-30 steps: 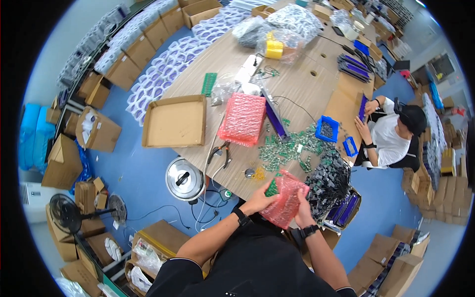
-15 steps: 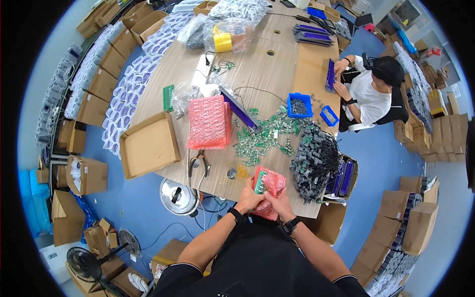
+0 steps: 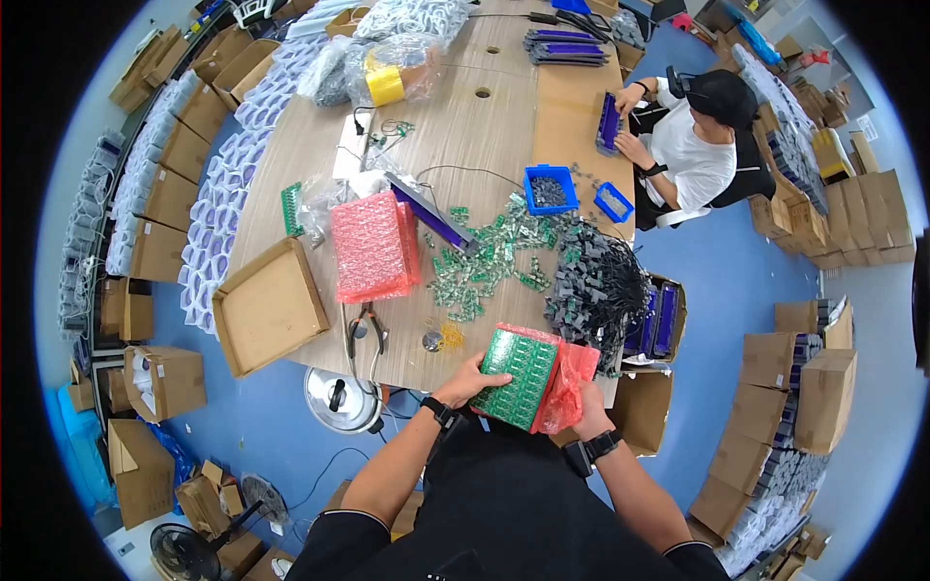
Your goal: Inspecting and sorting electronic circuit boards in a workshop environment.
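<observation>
Clamping | left fingers (image 3: 494, 380): flat green circuit panel (image 3: 528, 365) | right fingers (image 3: 588, 396): crinkled red bubble-wrap (image 3: 570, 378)

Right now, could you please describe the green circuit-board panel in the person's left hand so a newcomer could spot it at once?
From the large table, come to its near edge, by the black shirt. There the left hand grips the green circuit-board panel, pink bubble wrap along its right side. Unlike the small loose boards scattered beyond, it is one broad, hand-held rectangle.
</observation>
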`<action>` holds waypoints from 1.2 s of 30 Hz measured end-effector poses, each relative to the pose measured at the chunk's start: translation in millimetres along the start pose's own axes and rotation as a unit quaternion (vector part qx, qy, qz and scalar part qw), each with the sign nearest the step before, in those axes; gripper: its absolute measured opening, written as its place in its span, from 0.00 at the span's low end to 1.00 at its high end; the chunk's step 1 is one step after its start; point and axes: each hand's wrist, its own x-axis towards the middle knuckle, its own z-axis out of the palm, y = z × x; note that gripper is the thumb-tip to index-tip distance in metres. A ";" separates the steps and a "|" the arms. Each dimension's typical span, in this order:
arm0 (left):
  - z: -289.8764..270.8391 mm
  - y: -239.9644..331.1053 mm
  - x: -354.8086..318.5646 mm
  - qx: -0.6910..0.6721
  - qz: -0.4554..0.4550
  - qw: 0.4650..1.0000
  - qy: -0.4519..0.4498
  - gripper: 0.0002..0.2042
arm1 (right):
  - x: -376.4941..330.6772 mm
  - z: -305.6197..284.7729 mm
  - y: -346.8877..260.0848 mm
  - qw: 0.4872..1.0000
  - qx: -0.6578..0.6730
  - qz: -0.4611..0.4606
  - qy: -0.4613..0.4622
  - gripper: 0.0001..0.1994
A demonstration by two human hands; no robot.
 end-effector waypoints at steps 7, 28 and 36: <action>15.9 6.5 -14.2 0.012 -0.037 0.999 -0.022 0.44 | -44.1 48.4 -31.1 0.979 0.053 0.156 -0.122 0.28; 63.4 10.0 -5.9 0.205 0.045 0.977 0.026 0.62 | -29.3 70.4 -3.7 0.974 -0.220 -0.049 -0.025 0.21; 29.6 -28.8 24.2 0.175 0.053 0.979 0.095 0.65 | 10.0 68.6 6.1 0.932 -0.353 -0.079 -0.011 0.14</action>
